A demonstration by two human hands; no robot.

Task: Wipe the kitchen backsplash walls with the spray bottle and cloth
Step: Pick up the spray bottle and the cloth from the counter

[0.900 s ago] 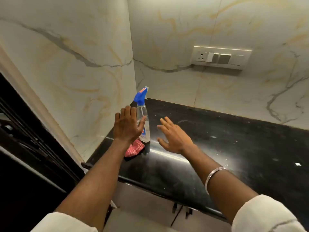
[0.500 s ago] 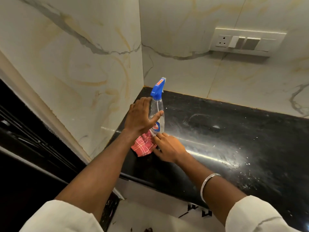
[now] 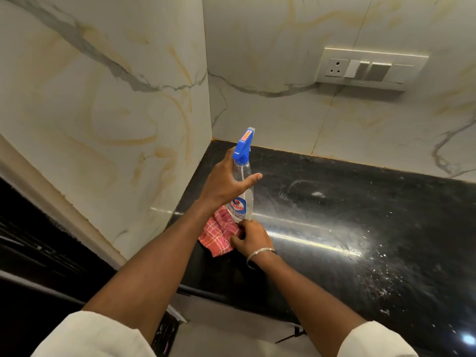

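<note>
A clear spray bottle (image 3: 243,199) with a blue trigger head stands at the left end of the black counter (image 3: 347,215), near the corner of the marble backsplash walls (image 3: 116,104). My left hand (image 3: 226,180) wraps round the bottle's neck, thumb stretched across the front. A red checked cloth (image 3: 219,234) lies crumpled on the counter just below the bottle. My right hand (image 3: 248,237) pinches the cloth's right edge with curled fingers. A metal bangle sits on my right wrist.
A white socket and switch panel (image 3: 371,69) is mounted on the back wall at upper right. The counter's front edge runs below my arms. Dark cabinetry (image 3: 38,253) lies to the left. White specks and glare mark the counter at right.
My left hand has closed round the bottle's neck. My right hand came down from open in the air onto the cloth and now pinches it. The camera moved closer.
</note>
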